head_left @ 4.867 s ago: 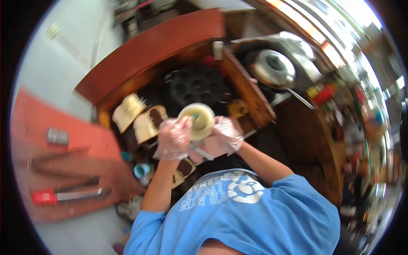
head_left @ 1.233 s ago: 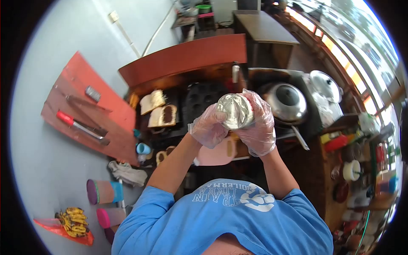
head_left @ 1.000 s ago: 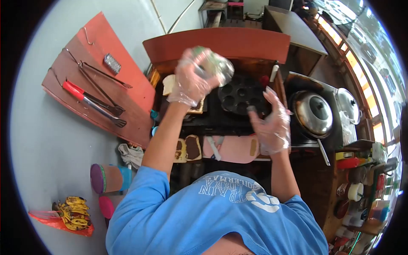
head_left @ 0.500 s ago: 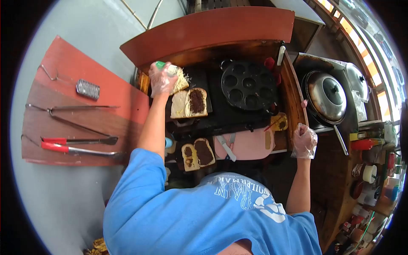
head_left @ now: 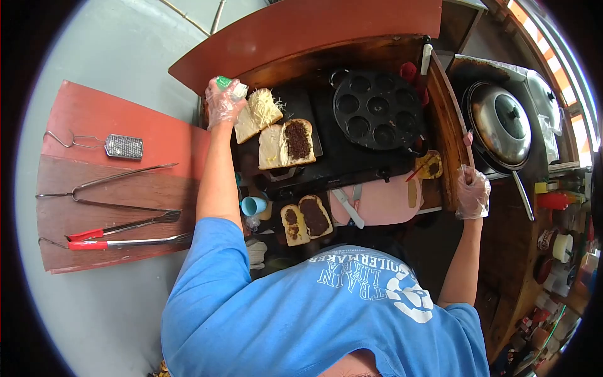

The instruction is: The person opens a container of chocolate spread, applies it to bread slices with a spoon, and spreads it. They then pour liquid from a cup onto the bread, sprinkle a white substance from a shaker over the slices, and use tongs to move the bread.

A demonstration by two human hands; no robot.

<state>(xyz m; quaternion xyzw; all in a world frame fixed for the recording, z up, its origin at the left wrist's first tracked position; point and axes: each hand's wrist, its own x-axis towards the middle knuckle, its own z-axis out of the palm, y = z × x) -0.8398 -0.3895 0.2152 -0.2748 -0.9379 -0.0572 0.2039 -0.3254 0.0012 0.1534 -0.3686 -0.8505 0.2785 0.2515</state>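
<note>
My left hand (head_left: 224, 105), in a clear plastic glove, is closed around a small white-and-green container (head_left: 239, 90) beside the bread on the griddle. A bread slice heaped with shredded cheese (head_left: 266, 107) lies just right of that hand, next to a plain slice (head_left: 247, 127). Nearer me is a pair of slices, one spread pale (head_left: 269, 148) and one covered with chocolate sprinkles (head_left: 296, 141). My right hand (head_left: 472, 191), also gloved, is curled into a fist by the stall's wooden side edge (head_left: 447, 154); nothing shows in it.
A black round-welled pan (head_left: 378, 105) sits right of the bread. In front are a pink cutting board (head_left: 383, 202), a knife (head_left: 347, 208), chocolate-spread bread (head_left: 315, 215) and a blue cup (head_left: 253, 205). A grater (head_left: 124, 146) and tongs lie left; a lidded wok (head_left: 500, 122) stands right.
My left hand has drawn left from the shredded cheese, still holding the container, uncovering the plain slice. My right hand stays by the wooden edge. The whole view has shifted and turned slightly.
</note>
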